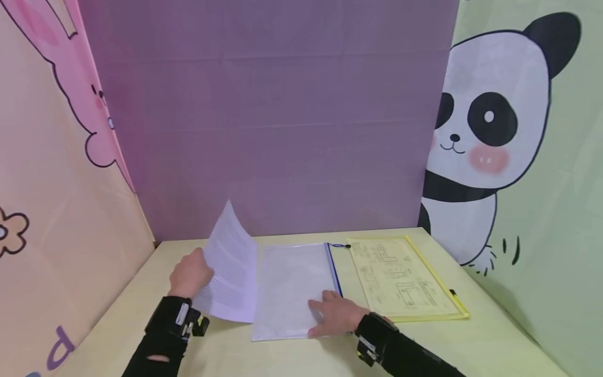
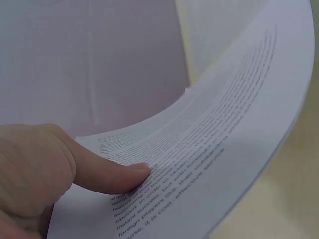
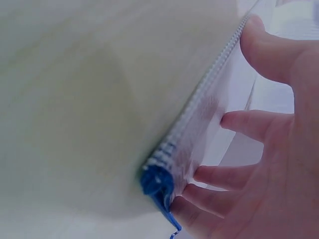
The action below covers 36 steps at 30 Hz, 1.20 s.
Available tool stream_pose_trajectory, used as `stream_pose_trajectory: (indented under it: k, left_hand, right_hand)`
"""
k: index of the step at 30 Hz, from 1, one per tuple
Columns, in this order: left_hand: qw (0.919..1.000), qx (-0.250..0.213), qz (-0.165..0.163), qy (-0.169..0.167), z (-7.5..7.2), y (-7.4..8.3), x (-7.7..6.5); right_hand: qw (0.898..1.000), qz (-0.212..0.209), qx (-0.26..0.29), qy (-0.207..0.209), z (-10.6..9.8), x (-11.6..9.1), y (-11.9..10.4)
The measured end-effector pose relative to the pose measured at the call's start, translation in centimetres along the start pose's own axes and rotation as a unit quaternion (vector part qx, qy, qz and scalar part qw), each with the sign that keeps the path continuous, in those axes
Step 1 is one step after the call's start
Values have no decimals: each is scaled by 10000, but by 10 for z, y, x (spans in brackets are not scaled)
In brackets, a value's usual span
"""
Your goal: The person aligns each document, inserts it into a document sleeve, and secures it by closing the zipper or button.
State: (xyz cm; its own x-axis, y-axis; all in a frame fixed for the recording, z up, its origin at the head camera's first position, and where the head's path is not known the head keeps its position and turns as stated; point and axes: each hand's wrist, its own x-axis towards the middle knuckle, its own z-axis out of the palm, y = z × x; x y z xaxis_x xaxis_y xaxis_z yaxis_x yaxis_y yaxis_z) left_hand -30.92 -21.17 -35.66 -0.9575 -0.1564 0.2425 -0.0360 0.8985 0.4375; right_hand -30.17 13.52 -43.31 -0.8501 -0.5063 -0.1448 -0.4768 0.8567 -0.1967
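My left hand (image 1: 190,272) pinches a printed paper (image 1: 231,267) by its left side and holds it up, tilted and bowed. The thumb (image 2: 117,175) lies across the lines of text in the left wrist view. The paper's right edge meets the left side of a clear zipper document pouch (image 1: 287,293) with a blue strip along its right side. My right hand (image 1: 336,314) rests on the pouch's lower right part with fingers spread. Along the pouch's edge, a ribbed zipper (image 3: 199,94) ends in a blue piece (image 3: 157,180) beside the fingertips in the right wrist view.
To the right lies a yellow-edged zipper pouch (image 1: 431,318) with a sheet of line drawings in it. A blue pull cord (image 1: 338,245) reaches from the clear pouch to its corner. A purple panel (image 1: 282,131) stands behind the pale table (image 1: 235,358).
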Motion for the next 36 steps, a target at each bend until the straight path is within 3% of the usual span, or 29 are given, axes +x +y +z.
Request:
stream_pose_trajectory:
  k: [7, 14, 18, 23, 26, 28, 30, 32, 36]
  left_hand:
    - [9990, 53, 137, 430, -18, 14, 1]
    - [9978, -327, 311, 478, -29, 38, -3]
    - [9974, -509, 283, 431, -34, 51, -4]
    - [9943, -974, 328, 286, -38, 66, -4]
    - [9877, -1519, 359, 18, -37, 74, -7]
    - [9808, -1908, 338, -211, -36, 79, -9]
    - [9700, -2377, 358, -375, -34, 83, -12]
    - [9596, -2746, 379, -482, -30, 87, -15]
    - [9408, -3316, 445, -547, -14, 93, -19]
  right_hand:
    - [9995, -259, -132, 122, 3, 4, -10]
    - [9976, -424, -464, 294, 6, 6, -18]
    - [9975, -422, -396, 415, 5, 8, -16]
    - [9960, -461, 285, 707, -3, 12, -10]
    - [9850, -592, 1302, 969, -10, 16, -2]
    - [9669, -749, 2194, 1067, -17, 18, 5]
    - [9345, -909, 3284, 1026, -23, 19, 11]
    - [8898, -998, 4359, 908, -31, 18, 17]
    - [7809, -1019, 6123, 696, -41, 11, 20]
